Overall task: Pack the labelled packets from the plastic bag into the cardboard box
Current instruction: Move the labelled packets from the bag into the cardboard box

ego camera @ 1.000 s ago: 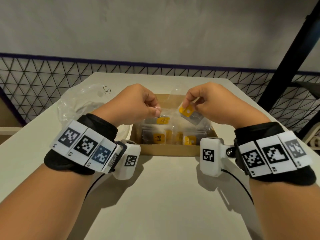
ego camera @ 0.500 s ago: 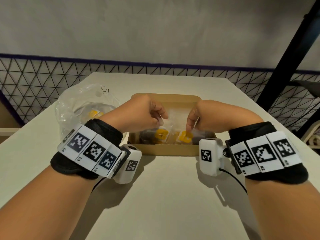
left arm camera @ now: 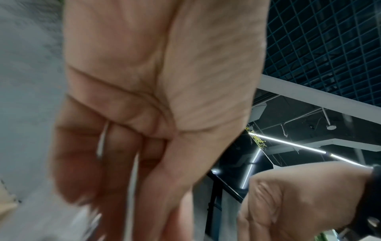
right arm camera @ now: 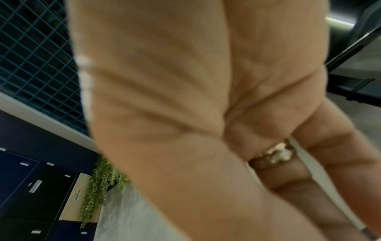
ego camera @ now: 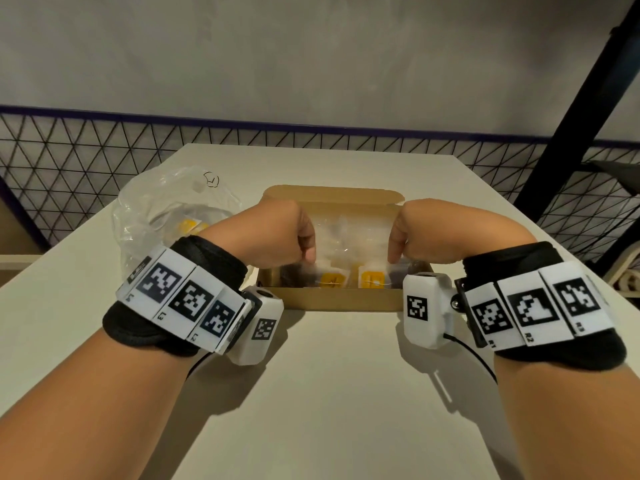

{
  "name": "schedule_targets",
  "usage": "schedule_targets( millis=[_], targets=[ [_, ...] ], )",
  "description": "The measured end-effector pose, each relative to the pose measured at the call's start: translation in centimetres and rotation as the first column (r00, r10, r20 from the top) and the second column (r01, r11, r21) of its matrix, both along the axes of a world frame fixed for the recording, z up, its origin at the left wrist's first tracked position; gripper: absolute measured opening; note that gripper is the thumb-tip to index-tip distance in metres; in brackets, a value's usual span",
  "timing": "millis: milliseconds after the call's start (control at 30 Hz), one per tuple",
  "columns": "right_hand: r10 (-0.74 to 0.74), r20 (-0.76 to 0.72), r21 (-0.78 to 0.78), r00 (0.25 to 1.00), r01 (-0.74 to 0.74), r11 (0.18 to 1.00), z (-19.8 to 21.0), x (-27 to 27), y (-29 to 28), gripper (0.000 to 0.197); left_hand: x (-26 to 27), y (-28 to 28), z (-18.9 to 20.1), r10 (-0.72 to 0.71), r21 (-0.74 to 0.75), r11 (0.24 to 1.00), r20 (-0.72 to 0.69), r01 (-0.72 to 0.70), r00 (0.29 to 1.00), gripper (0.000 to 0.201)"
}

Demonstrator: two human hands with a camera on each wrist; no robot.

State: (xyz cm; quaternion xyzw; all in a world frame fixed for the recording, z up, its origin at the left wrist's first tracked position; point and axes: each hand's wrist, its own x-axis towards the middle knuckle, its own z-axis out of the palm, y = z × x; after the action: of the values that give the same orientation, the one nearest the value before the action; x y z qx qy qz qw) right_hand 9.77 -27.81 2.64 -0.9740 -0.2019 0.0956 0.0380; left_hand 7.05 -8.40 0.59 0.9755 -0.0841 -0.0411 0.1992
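The open cardboard box (ego camera: 332,301) sits mid-table with clear packets inside. My left hand (ego camera: 307,254) reaches down into its left half and pinches the top edge of a clear packet with a yellow label (ego camera: 333,280). My right hand (ego camera: 394,252) does the same on the right, pinching a second yellow-labelled packet (ego camera: 372,279). Both packets stand against the box's near wall. In the left wrist view a thin plastic edge (left arm camera: 132,187) shows between my curled fingers (left arm camera: 115,171). The right wrist view is blurred, showing mostly palm. The plastic bag (ego camera: 162,206) lies to the left.
Inside the crumpled plastic bag a yellow-labelled packet (ego camera: 189,224) shows. The box's back flap (ego camera: 332,197) stands up behind my hands. A black mesh fence (ego camera: 86,161) runs behind the table, and a black post (ego camera: 575,109) rises at the right.
Both hands have come down from above the box into it, carrying the two packets with them. The yellow labels now sit low against the near wall.
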Motion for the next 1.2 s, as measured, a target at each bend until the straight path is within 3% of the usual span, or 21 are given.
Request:
schedule_targets(
  millis=[100, 300, 467, 633, 900, 1067, 1200],
  targets=[
    [-0.017, -0.039, -0.061, 0.999, 0.014, 0.998, -0.5, 0.3, -0.1, 0.027, -0.2, 0.2, 0.1, 0.021, 0.088, 0.996, -0.089, -0.013, 0.996, 0.024],
    [-0.035, -0.008, 0.003, 0.999, 0.035, 0.999, -0.1, 0.3, -0.1, 0.028, -0.1, 0.6, 0.4, 0.064, 0.048, 0.997, 0.026, -0.066, 0.998, 0.019],
    [-0.047, -0.011, 0.016, 0.999, 0.048, 0.999, -0.2, 0.3, -0.1, 0.027, -0.2, 0.6, 0.2, 0.044, 0.105, 0.994, -0.087, -0.035, 0.995, 0.022],
    [-0.064, 0.041, 0.064, 0.997, 0.062, 0.996, 0.1, 0.3, -0.2, 0.022, -0.2, 1.0, 0.7, 0.079, 0.101, 0.992, -0.011, -0.077, 0.997, 0.019],
    [-0.049, 0.009, 0.051, 0.999, 0.049, 0.997, 0.2, 0.2, -0.1, 0.026, -0.3, 1.8, 1.1, 0.136, 0.105, 0.986, -0.044, -0.131, 0.990, 0.013],
    [-0.016, 0.020, 0.103, 1.000, 0.014, 0.995, 0.4, 0.0, 0.2, 0.031, -0.1, 4.4, 1.8, 0.256, 0.072, 0.964, -0.009, -0.255, 0.967, 0.015],
    [0.021, 0.040, 0.107, 0.999, -0.025, 0.994, 0.4, -0.1, 0.7, 0.030, 0.4, 6.7, 1.3, 0.413, 0.107, 0.905, 0.003, -0.411, 0.911, 0.014]
  ],
)
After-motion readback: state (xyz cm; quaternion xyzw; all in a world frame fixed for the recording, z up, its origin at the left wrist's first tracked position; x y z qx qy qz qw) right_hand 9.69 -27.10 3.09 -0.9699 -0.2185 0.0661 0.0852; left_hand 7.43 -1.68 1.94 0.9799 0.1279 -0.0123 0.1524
